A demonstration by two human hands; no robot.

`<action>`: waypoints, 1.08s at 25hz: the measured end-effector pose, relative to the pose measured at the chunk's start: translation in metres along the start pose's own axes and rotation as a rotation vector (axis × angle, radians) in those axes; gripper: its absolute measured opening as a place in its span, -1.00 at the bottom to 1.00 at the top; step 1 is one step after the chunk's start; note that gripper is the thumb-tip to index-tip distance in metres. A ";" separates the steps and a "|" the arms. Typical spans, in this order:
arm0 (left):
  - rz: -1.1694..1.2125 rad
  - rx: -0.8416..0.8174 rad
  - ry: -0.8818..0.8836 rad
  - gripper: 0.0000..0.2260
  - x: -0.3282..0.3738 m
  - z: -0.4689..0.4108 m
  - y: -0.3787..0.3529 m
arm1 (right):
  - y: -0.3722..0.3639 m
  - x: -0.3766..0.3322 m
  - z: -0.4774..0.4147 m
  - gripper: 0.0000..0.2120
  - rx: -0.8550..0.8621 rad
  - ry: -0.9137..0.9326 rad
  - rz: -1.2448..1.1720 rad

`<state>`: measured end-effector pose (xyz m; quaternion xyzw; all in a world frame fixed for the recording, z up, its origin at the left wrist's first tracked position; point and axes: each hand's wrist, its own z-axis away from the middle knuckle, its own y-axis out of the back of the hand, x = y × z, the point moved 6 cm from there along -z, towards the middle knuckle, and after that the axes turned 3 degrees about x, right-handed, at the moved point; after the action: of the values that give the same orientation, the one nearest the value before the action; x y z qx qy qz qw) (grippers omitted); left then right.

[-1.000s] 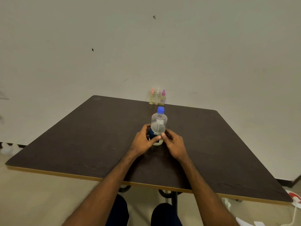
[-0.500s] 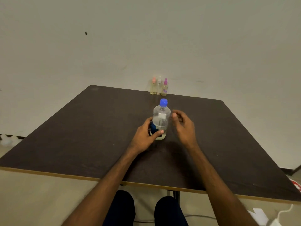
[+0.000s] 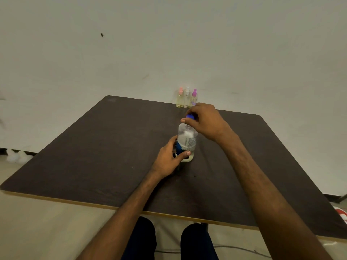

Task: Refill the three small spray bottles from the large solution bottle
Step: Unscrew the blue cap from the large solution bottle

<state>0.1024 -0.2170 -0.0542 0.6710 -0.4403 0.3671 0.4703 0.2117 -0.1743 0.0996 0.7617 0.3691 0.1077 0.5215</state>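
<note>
The large clear solution bottle (image 3: 187, 138) with a blue label stands upright near the middle of the dark table (image 3: 105, 147). My left hand (image 3: 169, 159) grips its lower part. My right hand (image 3: 205, 121) is over the top, fingers closed around the blue cap (image 3: 190, 116). Three small spray bottles stand in a row at the table's far edge by the wall: one with a pink top (image 3: 179, 97), one with a white top (image 3: 186, 97), one with a magenta top (image 3: 193, 97).
A pale wall (image 3: 169, 44) rises right behind the table's far edge. The table's light front edge (image 3: 75, 201) is close to my knees (image 3: 140, 239). A cable lies on the floor below, and a red and white object (image 3: 341, 214) sits at the right.
My right hand has left the bottle's base, risen and closed on the blue cap. My left hand keeps its hold on the lower part of the bottle.
</note>
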 end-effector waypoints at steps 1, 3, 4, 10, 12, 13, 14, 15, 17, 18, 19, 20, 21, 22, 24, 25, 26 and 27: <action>-0.001 0.001 0.004 -0.40 0.000 0.000 0.000 | 0.003 -0.001 0.000 -0.74 -0.047 0.013 0.001; -0.011 0.002 0.004 -0.40 0.000 0.001 0.000 | 0.006 -0.001 0.003 -0.78 -0.136 0.007 -0.018; -0.014 0.000 0.004 -0.40 -0.001 0.001 0.000 | 0.007 -0.001 0.004 -0.75 -0.164 0.003 -0.041; -0.017 -0.003 -0.006 -0.39 -0.003 0.000 -0.001 | 0.010 0.001 0.009 -0.53 -0.103 -0.040 -0.084; -0.020 -0.005 0.001 -0.39 -0.003 0.000 -0.001 | 0.005 0.002 0.008 -0.57 -0.093 -0.062 0.058; -0.021 -0.008 0.004 -0.39 -0.003 0.000 -0.001 | 0.003 0.002 0.007 -0.61 -0.101 -0.070 0.088; -0.021 -0.009 0.007 -0.38 -0.003 0.000 -0.001 | 0.001 0.002 0.007 -0.66 -0.110 -0.069 0.079; -0.020 -0.010 0.009 -0.38 -0.003 0.000 -0.001 | 0.001 0.002 0.006 -0.71 -0.125 -0.060 0.046; -0.025 -0.007 0.011 -0.38 -0.002 0.000 -0.001 | 0.002 0.001 0.006 -0.75 -0.174 -0.029 -0.032; -0.027 -0.007 0.010 -0.39 -0.002 0.000 -0.001 | 0.002 0.001 0.007 -0.73 -0.195 -0.012 -0.061; -0.024 -0.009 0.008 -0.39 -0.002 0.000 -0.001 | 0.003 0.001 0.007 -0.70 -0.202 0.003 -0.081; -0.021 -0.011 0.008 -0.40 -0.002 0.000 -0.001 | 0.003 0.002 0.008 -0.68 -0.201 0.011 -0.097; -0.016 -0.012 0.007 -0.40 -0.002 0.000 -0.001 | 0.003 0.003 0.008 -0.67 -0.197 0.013 -0.120; -0.011 -0.011 0.007 -0.40 -0.002 0.000 -0.001 | 0.004 0.003 0.009 -0.65 -0.190 0.009 -0.152; -0.008 -0.008 0.003 -0.40 -0.003 0.000 -0.001 | 0.007 0.004 0.010 -0.56 -0.160 -0.020 -0.184; -0.005 -0.007 0.002 -0.40 -0.003 0.000 -0.002 | 0.007 0.005 0.010 -0.53 -0.131 -0.034 -0.143; -0.005 -0.008 0.002 -0.40 -0.003 0.000 -0.001 | 0.006 0.006 0.009 -0.53 -0.101 -0.040 -0.073; -0.007 -0.008 0.000 -0.40 -0.002 0.000 -0.001 | 0.005 0.006 0.008 -0.54 -0.081 -0.044 -0.005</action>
<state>0.1028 -0.2162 -0.0567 0.6708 -0.4391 0.3638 0.4742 0.2229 -0.1771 0.0990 0.7412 0.3547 0.1045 0.5603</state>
